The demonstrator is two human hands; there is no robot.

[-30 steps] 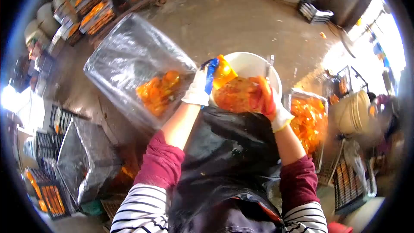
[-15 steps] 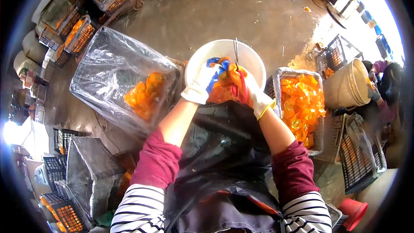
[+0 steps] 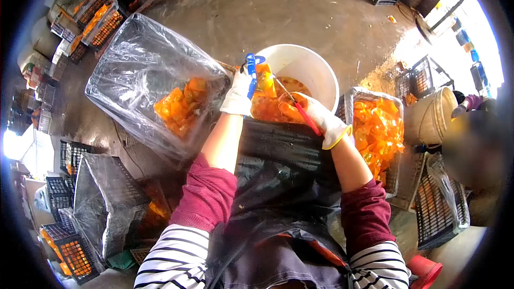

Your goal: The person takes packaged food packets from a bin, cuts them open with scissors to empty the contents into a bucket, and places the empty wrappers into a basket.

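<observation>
My left hand [image 3: 237, 95], in a white glove with blue on its fingers, is closed on an orange pepper piece [image 3: 264, 81] over the left side of a white bucket [image 3: 319, 69]. My right hand [image 3: 325, 120], in a white glove with a yellow cuff and orange-stained fingers, grips red-handled scissors [image 3: 307, 120]. Their thin metal blade points up and left, its tip close to the piece. Under both hands, reddish-orange contents [image 3: 267, 108] fill the lower part of the bucket. A black apron [image 3: 284, 166] covers its near side.
A plastic-lined crate [image 3: 144, 69] with orange pieces stands left. A crate of orange pieces [image 3: 375, 128] stands right, beside a tall pale bucket [image 3: 428, 115]. Black crates [image 3: 441, 203] are at far right. A co-worker's sleeve [image 3: 474, 101] shows at the right edge.
My hands have moved apart. My left hand has shifted left with the orange piece; my right hand has moved right and down. The scissors have tilted from upright to slanting left.
</observation>
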